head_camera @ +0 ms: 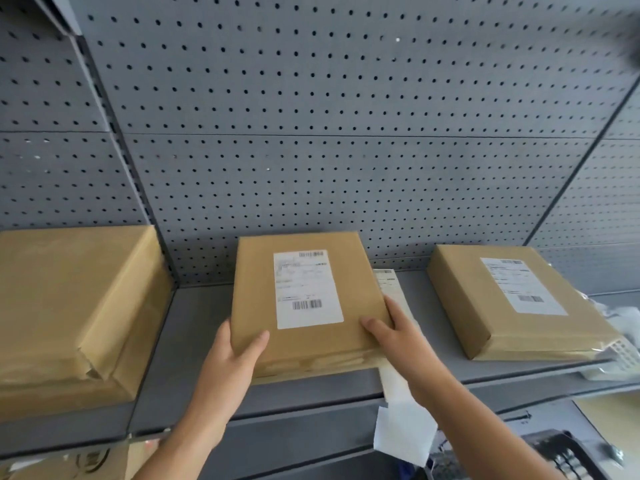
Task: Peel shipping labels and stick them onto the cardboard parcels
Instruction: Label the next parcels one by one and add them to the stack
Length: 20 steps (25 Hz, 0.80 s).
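A flat brown parcel (311, 341) lies on the grey shelf (194, 341) at the centre, with a white shipping label (306, 289) stuck on its top. My left hand (232, 362) grips its near left corner, thumb on top. My right hand (394, 337) holds the near right corner, thumb on the top face. A strip of white labels (393, 289) lies on the shelf just right of this parcel and hangs over the shelf's front edge (405, 434).
A bigger brown parcel (69, 306) without a visible label sits at the left. A labelled parcel (512, 299) sits at the right, with clear plastic wrap (623, 320) beside it. Grey pegboard (329, 133) backs the shelf. A lower shelf holds dark items (568, 455).
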Motion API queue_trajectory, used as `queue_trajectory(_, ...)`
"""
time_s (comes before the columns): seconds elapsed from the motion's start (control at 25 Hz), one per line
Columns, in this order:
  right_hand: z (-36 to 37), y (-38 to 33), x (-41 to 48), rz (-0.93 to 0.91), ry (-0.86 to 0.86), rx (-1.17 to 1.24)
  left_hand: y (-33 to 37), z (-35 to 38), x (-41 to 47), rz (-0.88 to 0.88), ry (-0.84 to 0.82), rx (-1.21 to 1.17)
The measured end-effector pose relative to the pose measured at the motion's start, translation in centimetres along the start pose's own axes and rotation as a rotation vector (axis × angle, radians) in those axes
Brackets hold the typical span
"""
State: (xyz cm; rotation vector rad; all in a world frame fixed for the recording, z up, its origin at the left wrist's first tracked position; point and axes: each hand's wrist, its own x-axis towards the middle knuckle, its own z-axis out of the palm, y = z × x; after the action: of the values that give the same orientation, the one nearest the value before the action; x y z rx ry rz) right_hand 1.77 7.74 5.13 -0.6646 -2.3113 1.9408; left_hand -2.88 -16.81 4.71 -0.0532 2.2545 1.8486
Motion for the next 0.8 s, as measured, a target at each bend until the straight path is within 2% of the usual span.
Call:
queue_trajectory(0.24, -11.4, -3.5, -2.3, -0.093, 0.326, -0.014, 5.3, 8.7, -0.9, 0.182, -0.274, -0.008)
queue_trajectory(0.52, -24.6, -2.2, -0.8, -0.045, 0.633, -0.029, 9.0, 21.8, 0.3, 0.288, -0.498, 0.038)
queue_trajectory(0.8, -31.7, 1.1, 1.3, 0.034, 0.675, -0.042, 8.6, 29.1, 0.8, 0.207, -0.567, 0.094)
